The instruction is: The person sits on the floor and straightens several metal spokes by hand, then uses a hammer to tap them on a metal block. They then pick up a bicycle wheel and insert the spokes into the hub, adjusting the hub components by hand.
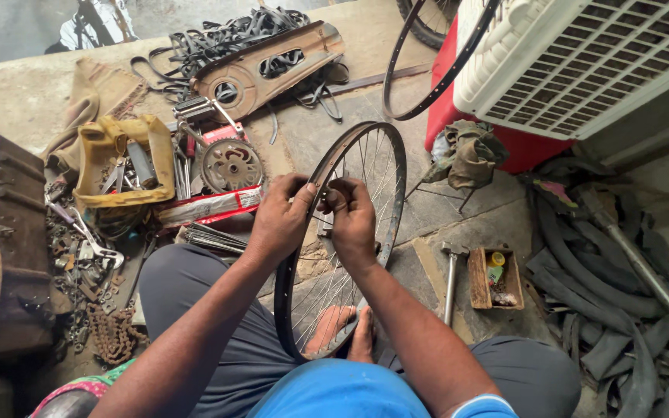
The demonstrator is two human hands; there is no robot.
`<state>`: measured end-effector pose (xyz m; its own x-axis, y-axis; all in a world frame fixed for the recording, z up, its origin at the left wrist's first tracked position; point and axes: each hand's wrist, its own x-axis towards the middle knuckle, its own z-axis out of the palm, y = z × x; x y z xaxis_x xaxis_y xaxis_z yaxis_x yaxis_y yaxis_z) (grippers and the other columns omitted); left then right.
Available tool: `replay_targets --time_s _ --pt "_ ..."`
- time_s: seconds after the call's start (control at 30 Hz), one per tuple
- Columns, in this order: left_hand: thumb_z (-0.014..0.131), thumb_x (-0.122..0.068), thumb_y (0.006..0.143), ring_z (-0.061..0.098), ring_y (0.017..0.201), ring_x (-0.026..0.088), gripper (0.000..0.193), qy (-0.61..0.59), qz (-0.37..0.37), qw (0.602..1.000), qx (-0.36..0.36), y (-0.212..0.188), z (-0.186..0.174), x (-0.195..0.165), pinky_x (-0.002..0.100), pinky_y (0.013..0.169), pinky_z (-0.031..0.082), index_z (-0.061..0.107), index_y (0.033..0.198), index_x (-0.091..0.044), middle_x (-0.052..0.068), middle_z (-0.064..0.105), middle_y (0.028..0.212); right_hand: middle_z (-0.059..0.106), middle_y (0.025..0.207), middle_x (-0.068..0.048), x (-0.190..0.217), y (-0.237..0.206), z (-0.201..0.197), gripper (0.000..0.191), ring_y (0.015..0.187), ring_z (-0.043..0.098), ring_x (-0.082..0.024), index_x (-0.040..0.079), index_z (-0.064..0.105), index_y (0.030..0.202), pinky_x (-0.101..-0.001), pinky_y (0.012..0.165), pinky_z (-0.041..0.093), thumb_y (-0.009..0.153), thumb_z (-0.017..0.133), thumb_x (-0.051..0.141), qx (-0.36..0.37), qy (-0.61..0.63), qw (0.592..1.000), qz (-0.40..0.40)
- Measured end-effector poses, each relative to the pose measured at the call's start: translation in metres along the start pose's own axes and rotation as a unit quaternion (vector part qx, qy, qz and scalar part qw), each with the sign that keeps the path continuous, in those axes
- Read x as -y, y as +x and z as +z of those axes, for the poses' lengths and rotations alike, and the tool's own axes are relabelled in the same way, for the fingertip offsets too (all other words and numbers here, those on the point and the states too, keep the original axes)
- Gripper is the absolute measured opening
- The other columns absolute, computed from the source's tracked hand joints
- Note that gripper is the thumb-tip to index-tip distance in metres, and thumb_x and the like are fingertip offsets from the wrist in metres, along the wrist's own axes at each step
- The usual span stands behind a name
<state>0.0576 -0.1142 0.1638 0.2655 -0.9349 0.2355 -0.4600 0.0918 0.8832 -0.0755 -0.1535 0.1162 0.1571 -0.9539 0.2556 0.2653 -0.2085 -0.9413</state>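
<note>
A spoked bicycle wheel rim [387, 166] stands upright on the floor between my knees, its lower edge by my bare feet [342, 331]. My left hand [280, 219] grips the near side of the rim. Close beside it, my right hand [352, 219] pinches a spoke just inside the rim with thumb and fingers. What the fingertips hold beyond the spoke is too small to tell.
A hammer [451, 275] and a small wooden box [494, 279] lie at the right. Old rubber tubes [621, 310] pile at the far right. Left are a yellow container of tools [121, 159], a sprocket [231, 165], a chain [114, 333] and loose wrenches. A white cooler [582, 54] stands behind.
</note>
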Motion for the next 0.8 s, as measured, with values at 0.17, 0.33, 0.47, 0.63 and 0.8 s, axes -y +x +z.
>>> replay_targets --time_s 0.17,0.33,0.47,0.63,0.8 --pt "0.059 -0.027 0.101 0.065 0.094 0.030 0.029 0.002 -0.023 1.000 0.020 -0.002 -0.004 -0.002 0.040 0.086 0.050 0.065 0.102 0.001 0.016 0.063 0.097 0.067 0.086 -0.004 -0.003 0.007 -0.011 0.025 0.075 0.063 -0.012 0.000 0.066 0.108 -0.0249 0.069 0.053 0.104 0.062 0.024 0.047 0.023 0.997 0.063" --pt "0.056 -0.026 0.103 0.063 0.089 0.032 0.029 0.025 -0.009 0.999 0.025 -0.002 -0.008 -0.006 0.043 0.082 0.048 0.063 0.097 0.002 0.016 0.061 0.091 0.066 0.084 -0.002 -0.007 0.009 -0.010 0.029 0.074 0.059 -0.011 0.001 0.067 0.107 -0.0250 0.067 0.049 0.107 0.060 0.030 0.066 0.043 0.994 0.080" --pt "0.055 -0.023 0.102 0.063 0.090 0.034 0.026 0.013 0.037 0.999 0.018 -0.002 -0.009 -0.009 0.044 0.082 0.048 0.063 0.100 0.001 0.017 0.062 0.095 0.068 0.092 -0.002 -0.010 -0.003 -0.008 0.035 0.084 0.061 -0.009 0.003 0.064 0.114 -0.0237 0.077 0.052 0.108 0.054 0.036 0.053 -0.003 0.998 0.046" --pt "0.056 -0.022 0.103 0.062 0.092 0.035 0.025 0.027 0.042 0.999 0.011 -0.004 -0.005 -0.008 0.044 0.083 0.048 0.065 0.100 0.002 0.017 0.063 0.094 0.064 0.089 -0.002 -0.020 -0.010 -0.020 0.043 0.082 0.059 -0.011 0.003 0.063 0.115 -0.0262 0.072 0.051 0.111 0.047 0.042 0.065 -0.070 0.994 0.054" --pt "0.058 -0.022 0.103 0.063 0.094 0.033 0.027 0.009 0.067 0.998 -0.011 -0.005 -0.002 0.001 0.042 0.086 0.049 0.068 0.099 0.003 0.017 0.064 0.098 0.060 0.082 -0.004 -0.046 0.009 -0.031 0.037 0.072 0.056 -0.015 0.003 0.059 0.107 -0.0311 0.061 0.046 0.112 0.049 0.038 0.073 0.082 0.963 0.245"
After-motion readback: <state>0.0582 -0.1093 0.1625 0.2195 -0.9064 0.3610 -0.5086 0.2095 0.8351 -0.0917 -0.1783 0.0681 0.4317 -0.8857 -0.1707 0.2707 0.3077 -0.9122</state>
